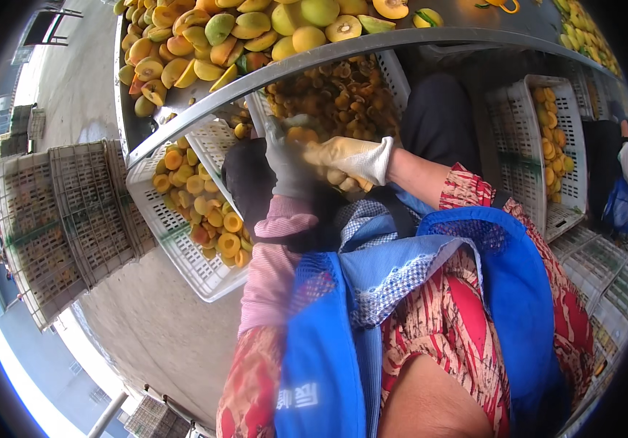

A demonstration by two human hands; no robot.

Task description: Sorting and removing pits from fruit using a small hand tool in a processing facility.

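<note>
My left hand (287, 159), in a grey-coated glove, and my right hand (344, 156), in a pale cream glove, meet above my lap. Between their fingers is a yellow-orange fruit (302, 135), blurred; which hand grips it, I cannot tell. Just beyond my hands, under the table edge, a white plastic crate (396, 79) holds many brown-orange fruit pieces (341, 98). Left of my knee, another white crate (210, 293) holds halved, pitted yellow fruit (229, 245). Several pale round things (347, 180) lie below my right glove.
A metal table (314, 56) carries heaped whole and halved yellow-green fruit (219, 29). Stacked crates (67, 219) stand at the left on the concrete floor (144, 334). More crates (560, 148), one with fruit halves, are at the right, with part of another person (626, 169) beyond.
</note>
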